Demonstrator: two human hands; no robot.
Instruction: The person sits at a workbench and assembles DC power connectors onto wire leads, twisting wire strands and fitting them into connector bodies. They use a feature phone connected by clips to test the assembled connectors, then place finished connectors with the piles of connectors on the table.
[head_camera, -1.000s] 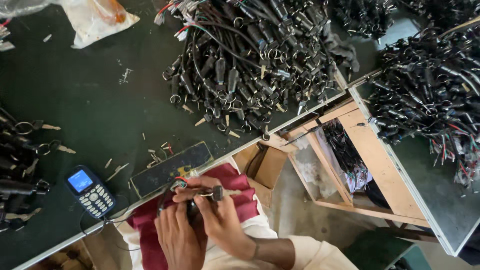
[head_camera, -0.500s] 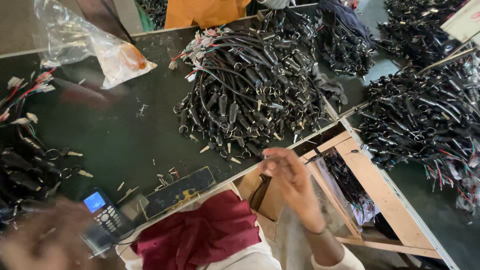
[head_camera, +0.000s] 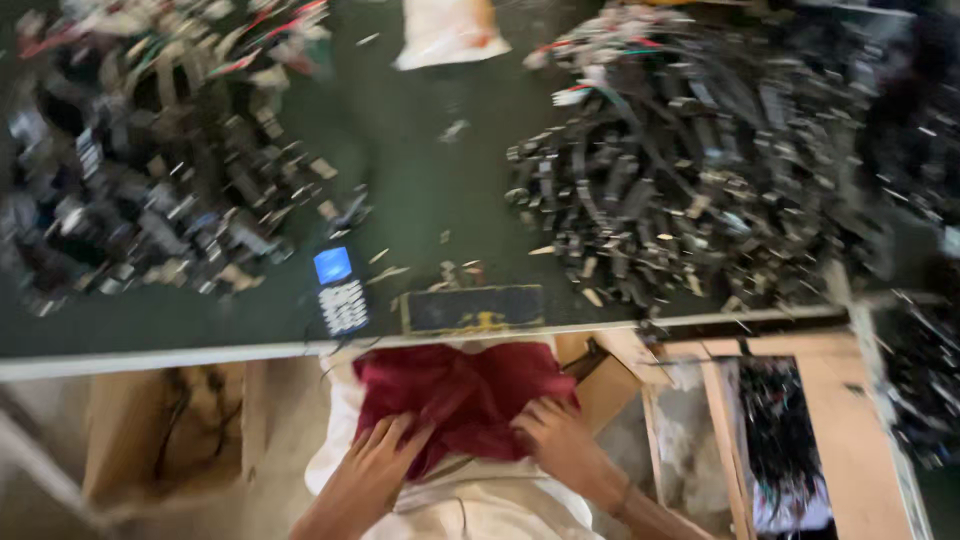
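My left hand (head_camera: 375, 455) and my right hand (head_camera: 555, 438) both rest on a dark red cloth (head_camera: 460, 395) spread over my lap, below the edge of a dark green table (head_camera: 420, 190). Fingers of both hands lie flat and apart on the cloth, and nothing else shows in them. A small keypad phone (head_camera: 338, 290) with a lit blue screen lies on the table just above the cloth. Beside it sits a flat black rectangular pad (head_camera: 473, 308). The whole view is blurred.
A big heap of black cable pieces (head_camera: 700, 170) fills the table's right side, and another heap (head_camera: 150, 170) lies at the left. A clear plastic bag (head_camera: 445, 35) sits at the far edge. A wooden crate (head_camera: 800, 440) with cables stands lower right, a cardboard box (head_camera: 170, 430) lower left.
My right hand has come down from beside the table edge onto the red cloth, and my left hand has come back to it. The view has swung left and blurred.
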